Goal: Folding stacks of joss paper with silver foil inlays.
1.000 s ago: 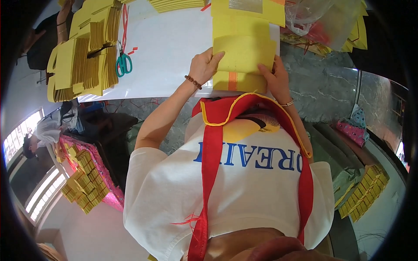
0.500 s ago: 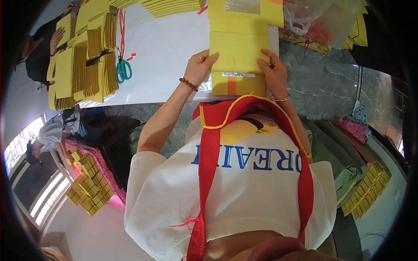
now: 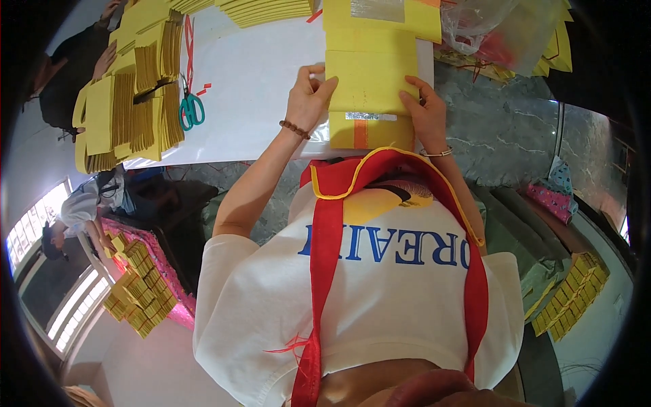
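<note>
A yellow paper sheet (image 3: 371,78) lies in front of me over yellow paper with a silver band and an orange strip (image 3: 362,132). My left hand (image 3: 310,98) is at its left edge, thumb on the border and fingers curled beside it. On the opposite edge, my right hand (image 3: 427,115) grips the sheet between thumb and fingers. Beyond it, more yellow paper with a silver patch (image 3: 378,9) reaches the top of the view. Whatever the fingers do beneath the sheet is hidden.
Teal-handled scissors (image 3: 191,112) and red strips (image 3: 189,47) lie on the white table (image 3: 254,88). Stacks of folded yellow paper (image 3: 112,112) fill its left end, near a co-worker's hand (image 3: 105,61). A clear plastic bag (image 3: 475,27) is at the far right. Another person (image 3: 81,207) stands lower left.
My left hand's fingers have shifted slightly along the sheet's edge; my right hand has barely moved. The co-worker's hand at the left has moved right, and the yellow bundle beside it no longer shows.
</note>
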The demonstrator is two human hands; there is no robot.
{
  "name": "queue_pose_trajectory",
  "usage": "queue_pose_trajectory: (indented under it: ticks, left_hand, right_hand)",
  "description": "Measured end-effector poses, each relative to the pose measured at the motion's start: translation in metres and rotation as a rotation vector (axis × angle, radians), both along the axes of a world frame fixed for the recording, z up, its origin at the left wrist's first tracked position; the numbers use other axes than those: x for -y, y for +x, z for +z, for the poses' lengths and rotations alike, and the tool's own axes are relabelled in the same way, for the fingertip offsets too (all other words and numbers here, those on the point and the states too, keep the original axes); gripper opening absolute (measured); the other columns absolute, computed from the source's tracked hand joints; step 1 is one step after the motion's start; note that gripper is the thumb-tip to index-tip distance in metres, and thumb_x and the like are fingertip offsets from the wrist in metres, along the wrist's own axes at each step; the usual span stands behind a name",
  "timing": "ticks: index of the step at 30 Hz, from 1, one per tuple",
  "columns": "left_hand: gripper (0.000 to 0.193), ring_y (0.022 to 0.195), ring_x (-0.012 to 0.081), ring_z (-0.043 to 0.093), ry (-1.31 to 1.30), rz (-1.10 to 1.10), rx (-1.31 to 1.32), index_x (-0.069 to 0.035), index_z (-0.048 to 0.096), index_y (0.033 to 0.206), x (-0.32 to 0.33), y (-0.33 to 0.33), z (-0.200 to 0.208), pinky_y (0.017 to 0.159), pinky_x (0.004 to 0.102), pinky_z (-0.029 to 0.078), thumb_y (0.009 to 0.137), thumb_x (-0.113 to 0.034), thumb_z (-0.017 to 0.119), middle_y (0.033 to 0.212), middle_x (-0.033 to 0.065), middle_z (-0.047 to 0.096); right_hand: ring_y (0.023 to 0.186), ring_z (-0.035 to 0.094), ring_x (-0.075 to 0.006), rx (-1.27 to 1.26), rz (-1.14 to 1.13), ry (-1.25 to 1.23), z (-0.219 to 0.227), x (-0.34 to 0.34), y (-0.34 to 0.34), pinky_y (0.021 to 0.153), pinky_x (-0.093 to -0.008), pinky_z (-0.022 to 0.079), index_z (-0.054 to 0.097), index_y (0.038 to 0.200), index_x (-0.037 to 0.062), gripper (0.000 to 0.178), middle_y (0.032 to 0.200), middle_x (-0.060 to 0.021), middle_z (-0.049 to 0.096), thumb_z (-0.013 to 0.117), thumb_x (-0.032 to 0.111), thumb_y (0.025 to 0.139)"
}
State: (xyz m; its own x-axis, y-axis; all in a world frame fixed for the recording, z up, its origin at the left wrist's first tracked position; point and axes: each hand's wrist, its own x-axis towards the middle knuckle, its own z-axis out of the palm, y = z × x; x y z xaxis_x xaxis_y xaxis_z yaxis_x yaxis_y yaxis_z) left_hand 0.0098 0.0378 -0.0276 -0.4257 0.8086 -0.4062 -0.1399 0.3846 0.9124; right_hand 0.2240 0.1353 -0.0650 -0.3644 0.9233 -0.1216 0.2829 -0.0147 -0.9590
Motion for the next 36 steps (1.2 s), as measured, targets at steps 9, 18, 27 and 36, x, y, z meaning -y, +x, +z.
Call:
queue_pose_trajectory:
  ticks: [9, 18, 27, 36]
  left_hand:
    - [0.040, 0.107, 0.0313, 0.044, 0.418, -0.435, -1.356, -0.008, 0.055, 0.113, -0.026, 0.045, 0.019, 0.085, 0.0424, 0.035, 0.080, -0.030, 0.063, 0.114, 0.0128, 0.051]
    - [0.048, 0.115, 0.0294, 0.040, 0.307, -0.520, -1.412, -0.012, 0.051, 0.121, -0.026, 0.050, -0.011, 0.093, 0.0441, 0.030, 0.082, -0.041, 0.057, 0.124, 0.0107, 0.045]
    - [0.049, 0.117, 0.0309, 0.037, 0.288, -0.553, -1.400, -0.013, 0.049, 0.123, -0.024, 0.050, -0.015, 0.095, 0.0463, 0.029, 0.081, -0.037, 0.058, 0.127, 0.0113, 0.042]
    - [0.045, 0.114, 0.0316, 0.042, 0.516, -0.510, -1.117, -0.012, 0.053, 0.119, -0.023, 0.028, -0.010, 0.094, 0.0440, 0.030, 0.078, -0.028, 0.061, 0.123, 0.0113, 0.047]
  right_hand:
    - [0.065, 0.056, -0.0101, -0.045, -0.038, 0.019, 0.002, 0.004, -0.003, 0.062, -0.0258, 0.046, 0.063, 0.110, 0.0081, 0.034, 0.076, -0.0083, 0.064, 0.067, 0.020, 0.078]
    - [0.077, 0.060, -0.0164, 0.099, -0.023, 0.037, 0.023, 0.006, -0.002, 0.069, -0.0295, 0.046, 0.062, 0.110, 0.0079, 0.033, 0.095, -0.0112, 0.064, 0.066, 0.019, 0.079]
    - [0.130, 0.034, -0.0222, 0.627, 0.485, 0.838, 0.014, 0.043, 0.021, 0.105, -0.0521, 0.021, 0.047, 0.129, 0.0117, 0.057, 0.141, -0.0038, 0.037, 0.055, 0.045, 0.083]
    - [0.135, 0.026, -0.0233, 0.631, 0.477, 0.800, 0.007, 0.043, 0.017, 0.105, -0.0551, 0.020, 0.040, 0.134, 0.0090, 0.064, 0.145, -0.0050, 0.031, 0.050, 0.050, 0.085]
